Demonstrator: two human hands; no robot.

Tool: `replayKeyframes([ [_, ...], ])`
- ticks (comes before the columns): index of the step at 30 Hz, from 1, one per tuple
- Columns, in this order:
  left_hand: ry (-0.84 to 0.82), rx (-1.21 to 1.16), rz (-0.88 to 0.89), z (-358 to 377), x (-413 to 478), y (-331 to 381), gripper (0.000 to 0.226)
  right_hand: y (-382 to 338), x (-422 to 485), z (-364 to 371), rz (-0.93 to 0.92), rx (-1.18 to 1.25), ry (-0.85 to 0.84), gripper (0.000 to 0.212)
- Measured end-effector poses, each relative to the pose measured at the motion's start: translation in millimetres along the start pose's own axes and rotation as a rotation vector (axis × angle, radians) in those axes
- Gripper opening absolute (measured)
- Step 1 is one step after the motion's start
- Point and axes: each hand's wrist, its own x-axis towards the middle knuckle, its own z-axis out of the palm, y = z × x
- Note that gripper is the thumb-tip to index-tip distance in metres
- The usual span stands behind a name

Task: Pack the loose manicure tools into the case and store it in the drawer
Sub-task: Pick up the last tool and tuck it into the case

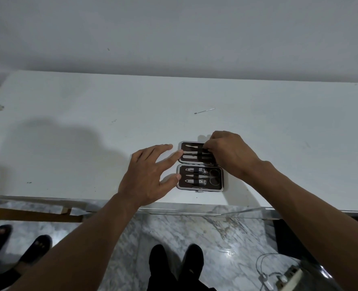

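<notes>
The manicure case point(220, 186) lies open and flat on the white table point(68, 133), dark lining up. Its near half holds two clippers, a small pointed tool and scissors point(212, 177) under a strap. Its far half point(191, 153) holds several slim metal tools under black straps. My right hand point(228, 153) rests over the right end of the far half, fingertips pinched on a slim tool at the strap. My left hand point(146, 175) is spread, fingertips touching the case's left edge. One thin metal pick point(204, 111) lies loose farther back on the table.
The table's front edge point(174, 208) runs just below the case. Marble floor lies beneath, with my feet point(176, 263) and another person's sandalled feet point(16, 246) at the lower left. A white cable and adapter point(272, 278) sit on the floor at the lower right.
</notes>
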Motion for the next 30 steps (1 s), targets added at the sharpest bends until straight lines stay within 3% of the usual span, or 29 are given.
replayKeyframes([
  [4, -0.001, -0.005, -0.002, 0, 0, 0, 0.056, 1, 0, 0, 0.016, 0.061, 0.012, 0.023],
  [10, -0.009, -0.012, -0.009, -1, 1, 1, 0.056, 15, 20, -17, 0.186, 0.158, 0.181, 0.025],
  [15, -0.005, -0.015, -0.008, -2, 1, 1, 0.056, 32, 53, -18, 0.259, 0.099, 0.085, 0.034],
  [22, -0.020, -0.009, -0.014, -3, 1, 1, 0.057, 25, 94, -15, 0.167, -0.041, 0.018, 0.019],
  [30, -0.026, -0.015, -0.034, -6, 2, 3, 0.058, 26, 131, -32, 0.217, -0.053, -0.134, 0.015],
])
